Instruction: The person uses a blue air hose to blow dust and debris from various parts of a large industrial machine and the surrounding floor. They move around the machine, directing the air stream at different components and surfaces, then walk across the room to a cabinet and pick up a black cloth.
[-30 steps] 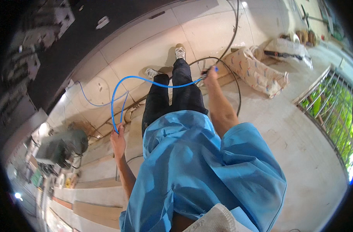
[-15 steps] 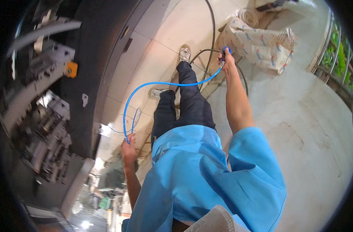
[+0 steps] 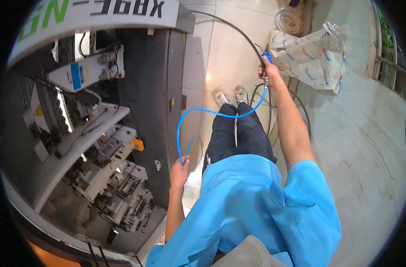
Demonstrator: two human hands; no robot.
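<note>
My right hand [image 3: 269, 72], arm stretched forward, is closed round what looks like an air blow gun [image 3: 267, 56], with blue and dark parts showing. Most of its body is hidden by my fingers. A metal fitting [image 3: 265, 82] below the hand joins it to a thin blue air hose [image 3: 229, 116]. The hose curves across in front of my legs to my left hand [image 3: 179, 172], which pinches it near the machine at waist level. Past that hand a loose loop of hose [image 3: 200, 147] hangs down.
An open grey machine [image 3: 118, 178] with metal mechanisms and an orange block stands close on my left. A black hose [image 3: 232, 27] runs over the tiled floor. At the far right lie a printed plastic sack [image 3: 314, 55] and a coil of pale flat tubing [image 3: 288, 21].
My view has turned and moved toward the machine, which now fills more of the left side. My feet have come side by side. Both hands keep their holds.
</note>
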